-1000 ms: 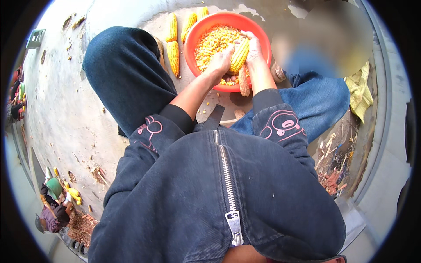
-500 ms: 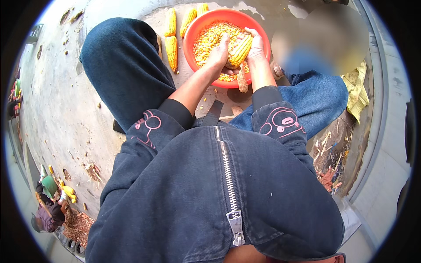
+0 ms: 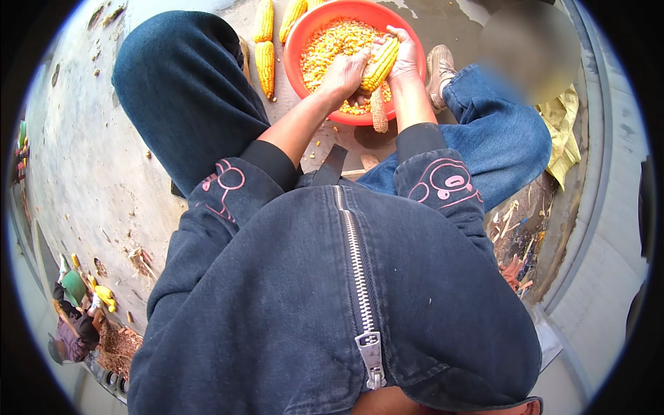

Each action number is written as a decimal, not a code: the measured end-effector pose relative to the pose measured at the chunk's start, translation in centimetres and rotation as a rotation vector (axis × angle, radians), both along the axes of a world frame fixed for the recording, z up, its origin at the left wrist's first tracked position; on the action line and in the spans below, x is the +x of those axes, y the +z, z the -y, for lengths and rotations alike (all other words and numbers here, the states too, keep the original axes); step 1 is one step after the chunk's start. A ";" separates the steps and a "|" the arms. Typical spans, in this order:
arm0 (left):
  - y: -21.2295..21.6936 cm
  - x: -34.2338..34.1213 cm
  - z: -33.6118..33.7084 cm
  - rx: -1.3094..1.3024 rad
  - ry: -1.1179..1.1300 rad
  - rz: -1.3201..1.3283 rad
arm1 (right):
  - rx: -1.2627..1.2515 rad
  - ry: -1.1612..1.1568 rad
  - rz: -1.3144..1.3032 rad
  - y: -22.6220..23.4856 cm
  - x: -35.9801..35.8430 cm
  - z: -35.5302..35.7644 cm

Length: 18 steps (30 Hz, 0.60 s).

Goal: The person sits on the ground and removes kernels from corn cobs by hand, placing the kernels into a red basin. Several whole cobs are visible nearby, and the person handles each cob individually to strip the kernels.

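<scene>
Over a red basin of loose yellow kernels, both my hands are closed round a partly shelled ear of corn. My right hand wraps its right side, fingers over the top. From the left, my left hand grips its lower part, its thumb side against the kernels; the fingertips are partly hidden. A bare, reddish-brown corncob sticks out below the ear between my hands, near the basin's close rim. Its upper end is hidden, so I cannot tell which hand steadies it.
Several whole ears lie left of the basin, near my bent left knee. A shoe and a yellow sack are at the right, above husk scraps. Another person works far off at lower left.
The whole view has shifted, so the basin and hands sit slightly higher in the picture. My hands keep their grip on the ear, with the left slightly shifted on it.
</scene>
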<state>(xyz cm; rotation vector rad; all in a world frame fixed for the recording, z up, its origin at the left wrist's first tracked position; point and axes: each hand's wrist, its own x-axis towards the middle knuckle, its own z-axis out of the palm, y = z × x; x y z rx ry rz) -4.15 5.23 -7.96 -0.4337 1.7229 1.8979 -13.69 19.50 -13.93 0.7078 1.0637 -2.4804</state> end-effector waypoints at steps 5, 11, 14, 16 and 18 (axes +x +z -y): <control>0.3 -0.6 -0.7 0.130 0.136 0.026 | 0.002 0.029 -0.021 0.7 0.2 0.8; -0.4 -0.9 -1.0 0.059 0.018 -0.025 | 0.136 0.131 -0.067 1.0 0.7 1.2; -0.8 -0.8 -1.2 0.060 0.020 -0.055 | 0.142 0.124 -0.056 2.5 1.2 1.5; -1.1 -0.8 -1.3 0.073 0.043 -0.103 | 0.146 0.102 -0.038 3.4 1.7 1.8; -3.2 -1.0 -1.4 0.023 0.052 -0.217 | 0.130 0.088 -0.020 3.6 2.0 2.1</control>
